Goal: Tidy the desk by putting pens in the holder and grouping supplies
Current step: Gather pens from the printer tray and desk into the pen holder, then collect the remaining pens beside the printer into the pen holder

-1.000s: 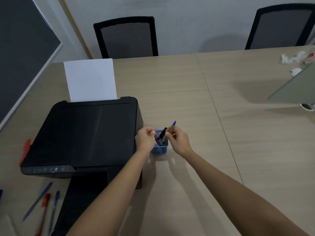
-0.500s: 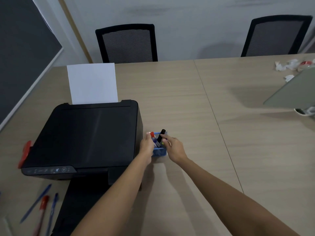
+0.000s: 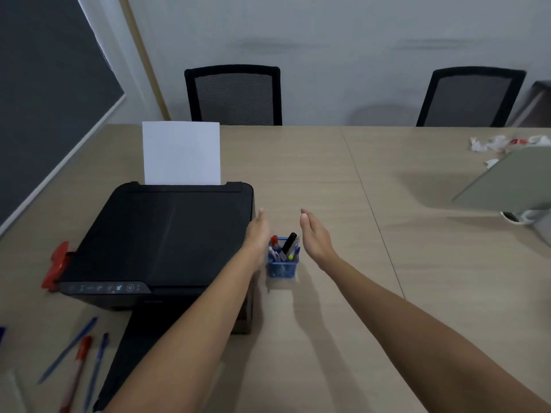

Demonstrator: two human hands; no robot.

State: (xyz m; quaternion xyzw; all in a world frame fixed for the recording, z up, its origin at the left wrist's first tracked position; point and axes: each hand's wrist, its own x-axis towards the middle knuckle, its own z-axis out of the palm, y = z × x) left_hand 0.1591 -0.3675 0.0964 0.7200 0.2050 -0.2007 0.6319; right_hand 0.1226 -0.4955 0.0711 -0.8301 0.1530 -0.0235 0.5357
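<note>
Loose pens: three on the surface, left of the printer.
Left hand: grip open, empty, beside the holder.
Holder: blue mesh, upright, pens inside.
Right hand: grip open, empty.

The tabletop looks like pale wood-grain laminate, matt and smooth, with a thin seam between 2 panels. The printer is black plastic, its lid faintly glossy with a soft sheen. A sheet of white paper stands in its feed, smooth and matt. The pen holder appears to be blue wire mesh. The 2 chairs have black frames with woven mesh backs. Loose pens look like plastic.
</note>
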